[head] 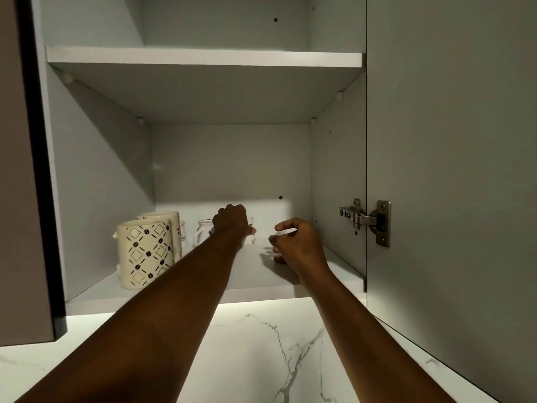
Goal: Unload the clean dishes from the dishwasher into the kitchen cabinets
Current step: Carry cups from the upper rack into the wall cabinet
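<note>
Both my arms reach into an open wall cabinet. My left hand (231, 220) is closed around a small clear glass cup (249, 237) at the back middle of the lower shelf (255, 274). My right hand (296, 242) curls over another small clear glass (278, 258) with a reddish base, nearer the shelf front; most of it is hidden by the fingers. To the left stand two cream mugs with a diamond pattern (145, 253), one behind the other, and a small clear glass mug with a handle (203, 230).
An upper shelf (203, 58) spans the cabinet above. The open door (450, 184) hangs on the right with a metal hinge (366, 221). A dark cabinet edge (37, 170) borders the left. Below lies white marble wall or counter surface (261, 359).
</note>
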A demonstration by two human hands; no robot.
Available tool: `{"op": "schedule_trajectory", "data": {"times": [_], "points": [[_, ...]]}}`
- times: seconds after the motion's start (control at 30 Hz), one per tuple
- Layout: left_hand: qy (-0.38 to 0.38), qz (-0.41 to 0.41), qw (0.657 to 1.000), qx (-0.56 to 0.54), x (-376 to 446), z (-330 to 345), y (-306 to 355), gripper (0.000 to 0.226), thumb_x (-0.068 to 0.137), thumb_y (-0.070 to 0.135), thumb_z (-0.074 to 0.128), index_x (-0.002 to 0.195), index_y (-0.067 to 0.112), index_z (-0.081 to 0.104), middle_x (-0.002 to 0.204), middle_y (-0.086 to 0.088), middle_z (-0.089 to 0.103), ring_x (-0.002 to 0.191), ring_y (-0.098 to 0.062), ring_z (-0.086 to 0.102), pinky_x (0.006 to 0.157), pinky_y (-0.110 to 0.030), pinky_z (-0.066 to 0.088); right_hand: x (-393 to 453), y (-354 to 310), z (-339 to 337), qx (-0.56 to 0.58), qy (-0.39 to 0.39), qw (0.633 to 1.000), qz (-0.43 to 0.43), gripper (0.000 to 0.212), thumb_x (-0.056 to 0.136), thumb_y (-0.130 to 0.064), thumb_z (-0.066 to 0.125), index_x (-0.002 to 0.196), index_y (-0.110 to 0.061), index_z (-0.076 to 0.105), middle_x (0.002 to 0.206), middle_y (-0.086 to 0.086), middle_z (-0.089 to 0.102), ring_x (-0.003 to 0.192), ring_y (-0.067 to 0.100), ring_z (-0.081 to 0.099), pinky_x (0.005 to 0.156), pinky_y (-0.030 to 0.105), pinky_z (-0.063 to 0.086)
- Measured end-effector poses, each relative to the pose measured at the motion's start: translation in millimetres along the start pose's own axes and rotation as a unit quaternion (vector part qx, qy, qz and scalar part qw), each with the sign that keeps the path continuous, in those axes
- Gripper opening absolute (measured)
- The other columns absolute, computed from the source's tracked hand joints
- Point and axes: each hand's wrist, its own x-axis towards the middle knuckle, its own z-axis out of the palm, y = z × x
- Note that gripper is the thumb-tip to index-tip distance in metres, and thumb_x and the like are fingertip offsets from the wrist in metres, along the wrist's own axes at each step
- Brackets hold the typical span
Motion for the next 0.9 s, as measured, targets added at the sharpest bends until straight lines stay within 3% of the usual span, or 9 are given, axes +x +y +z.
{"op": "schedule_trajectory", "data": {"times": [0.2,0.3,0.4,0.53,0.67,0.9], "points": [[0.021,0.021,0.999,0.015,-11.0,-14.1,5.3,0.068,0.08,0.06,0.067,0.128,0.015,0.052,0.133,-0.011,0.046,0.126,-0.029,0.04,0.094,-0.039,0.042,-2.3,-3.3,-0.5,-0.037,-0.004,0.999,-0.023,0.026,0.077,-0.019,0.081,0.098,-0.017,0.066,0.075,0.004,0.067,0.066,0.019,0.066,0.075,0.047,0.061],[0.039,0.038,0.998,-0.012,-27.0,-29.2,1.8,0.068,0.082,0.058,0.066,0.135,0.018,0.05,0.138,-0.01,0.044,0.13,-0.029,0.039,0.097,-0.04,0.042,-3.9,-6.0,-0.8,-0.058,-0.002,0.996,-0.065,0.032,0.077,-0.027,0.082,0.102,-0.02,0.063,0.075,0.0,0.066,0.068,0.016,0.063,0.075,0.038,0.059],[0.055,0.054,0.994,-0.072,-48.8,-43.9,-9.1,0.064,0.082,0.056,0.067,0.135,0.022,0.051,0.138,-0.007,0.048,0.13,-0.026,0.044,0.099,-0.039,0.041,-7.7,-9.4,-1.1,-0.107,0.016,0.988,-0.111,0.038,0.079,-0.032,0.08,0.11,-0.02,0.062,0.089,0.002,0.064,0.081,0.017,0.063,0.073,0.028,0.05],[0.085,0.062,0.987,-0.12,-90.1,-60.5,-30.5,0.058,0.081,0.056,0.069,0.129,0.026,0.057,0.13,-0.001,0.059,0.121,-0.021,0.053,0.094,-0.034,0.045,-18.9,-13.0,0.2,-0.154,0.039,0.972,-0.174,0.036,0.082,-0.029,0.076,0.112,-0.021,0.06,0.1,0.002,0.064,0.093,0.019,0.062,0.081,0.035,0.054],[0.122,0.066,0.977,-0.165,-142.3,-68.8,-44.6,0.049,0.082,0.053,0.069,0.122,0.026,0.062,0.117,0.001,0.066,0.107,-0.017,0.061,0.089,-0.039,0.052,-35.8,-20.2,-6.4,-0.157,0.04,0.961,-0.224,0.034,0.085,-0.024,0.075,0.114,-0.017,0.06,0.105,0.003,0.065,0.094,0.016,0.062,0.084,0.039,0.055],[0.168,0.099,0.94,-0.279,-246.0,-72.0,-54.4,0.037,0.085,0.047,0.068,0.118,0.03,0.062,0.108,0.011,0.064,0.098,-0.009,0.061,0.083,-0.039,0.054,-119.2,-24.6,-30.3,-0.131,0.065,0.951,-0.271,0.045,0.087,-0.05,0.069,0.121,-0.023,0.058,0.114,-0.005,0.064,0.105,0.011,0.06,0.086,0.029,0.052]]}}
